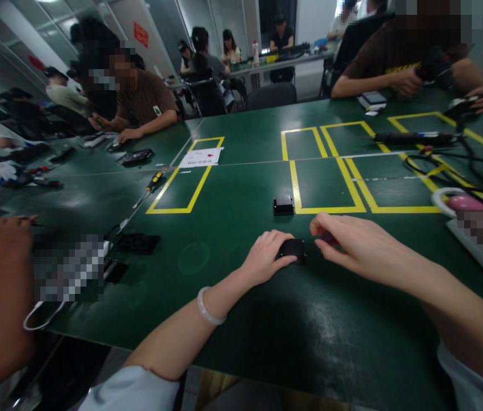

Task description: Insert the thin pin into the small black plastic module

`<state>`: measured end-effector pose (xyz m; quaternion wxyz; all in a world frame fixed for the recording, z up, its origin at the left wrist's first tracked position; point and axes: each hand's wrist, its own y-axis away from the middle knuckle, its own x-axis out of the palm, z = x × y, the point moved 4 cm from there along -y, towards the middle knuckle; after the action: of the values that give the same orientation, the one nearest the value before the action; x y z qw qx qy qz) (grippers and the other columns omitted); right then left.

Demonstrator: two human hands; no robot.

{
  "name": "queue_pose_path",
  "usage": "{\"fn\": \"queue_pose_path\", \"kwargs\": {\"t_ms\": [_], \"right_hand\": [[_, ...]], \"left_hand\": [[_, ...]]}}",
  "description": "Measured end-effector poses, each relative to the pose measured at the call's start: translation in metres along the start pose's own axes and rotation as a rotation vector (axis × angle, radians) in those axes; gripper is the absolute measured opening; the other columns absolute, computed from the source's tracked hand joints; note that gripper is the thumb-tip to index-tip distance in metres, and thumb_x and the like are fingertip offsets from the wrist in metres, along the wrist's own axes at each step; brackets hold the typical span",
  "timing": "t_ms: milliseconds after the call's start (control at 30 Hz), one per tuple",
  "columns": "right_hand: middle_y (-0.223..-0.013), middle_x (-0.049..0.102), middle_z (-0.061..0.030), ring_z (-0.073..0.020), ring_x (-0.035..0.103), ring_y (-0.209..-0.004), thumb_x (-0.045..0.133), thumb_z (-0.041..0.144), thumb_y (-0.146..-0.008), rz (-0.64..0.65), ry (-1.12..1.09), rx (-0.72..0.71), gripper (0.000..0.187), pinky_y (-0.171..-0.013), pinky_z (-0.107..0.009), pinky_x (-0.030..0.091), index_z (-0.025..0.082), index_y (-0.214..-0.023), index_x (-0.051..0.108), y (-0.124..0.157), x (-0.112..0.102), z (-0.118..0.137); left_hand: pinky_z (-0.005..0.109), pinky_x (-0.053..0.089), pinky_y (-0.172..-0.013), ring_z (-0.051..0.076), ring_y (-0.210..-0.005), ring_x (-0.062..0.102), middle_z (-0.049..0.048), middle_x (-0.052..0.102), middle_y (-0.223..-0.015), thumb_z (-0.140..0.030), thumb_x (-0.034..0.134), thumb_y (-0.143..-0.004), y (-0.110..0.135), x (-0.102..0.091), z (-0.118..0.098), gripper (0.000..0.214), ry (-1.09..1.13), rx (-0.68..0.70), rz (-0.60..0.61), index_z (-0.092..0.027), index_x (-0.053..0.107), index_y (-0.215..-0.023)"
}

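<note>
A small flat black box [293,250] lies on the green table. My left hand [268,255], with a pale bangle at the wrist, grips its left side between thumb and fingers. Just right of the box, my right hand [344,242] is held with its fingers curled toward the thumb. Something dark shows between those fingers, too small to make out. Beyond my hands stands a second small black box [283,205], shiny along its front and touched by neither hand.
Yellow tape outlines [327,210] mark the green table [224,319]. On the left are a yellow-black screwdriver [155,181], black parts [139,243] and a neighbour's arm [1,297]. Cables [434,168] and a pink object [466,202] lie on the right. Two people sit opposite.
</note>
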<state>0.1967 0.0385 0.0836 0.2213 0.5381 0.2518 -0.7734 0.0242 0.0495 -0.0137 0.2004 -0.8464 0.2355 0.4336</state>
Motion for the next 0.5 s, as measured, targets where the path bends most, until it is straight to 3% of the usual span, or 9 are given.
{"fn": "queue_pose_path", "kwargs": {"t_ms": [233,500], "right_hand": [[-0.073,0.060,-0.0007,-0.0174,0.056,-0.067,0.043,0.039,-0.092,-0.002,0.037,0.019,0.018,-0.058,-0.027,0.034,0.022,-0.085,0.047,-0.0012,0.0018,-0.0024],[-0.077,0.061,-0.0008,-0.0162,0.057,-0.068,0.045,0.024,-0.085,0.000,0.010,-0.002,0.005,-0.058,-0.026,0.035,0.022,-0.089,0.048,-0.0002,-0.0002,-0.0013]], "left_hand": [[0.038,0.041,-0.092,0.024,-0.106,0.049,0.0074,0.055,-0.116,-0.042,0.054,-0.091,0.0001,0.0001,-0.0002,0.035,0.003,0.009,-0.010,-0.022,0.050,-0.120],[0.039,0.040,-0.093,0.025,-0.108,0.049,0.0077,0.055,-0.118,-0.043,0.053,-0.091,-0.0003,0.0012,0.0006,0.036,-0.007,0.004,-0.003,-0.023,0.050,-0.119]]}}
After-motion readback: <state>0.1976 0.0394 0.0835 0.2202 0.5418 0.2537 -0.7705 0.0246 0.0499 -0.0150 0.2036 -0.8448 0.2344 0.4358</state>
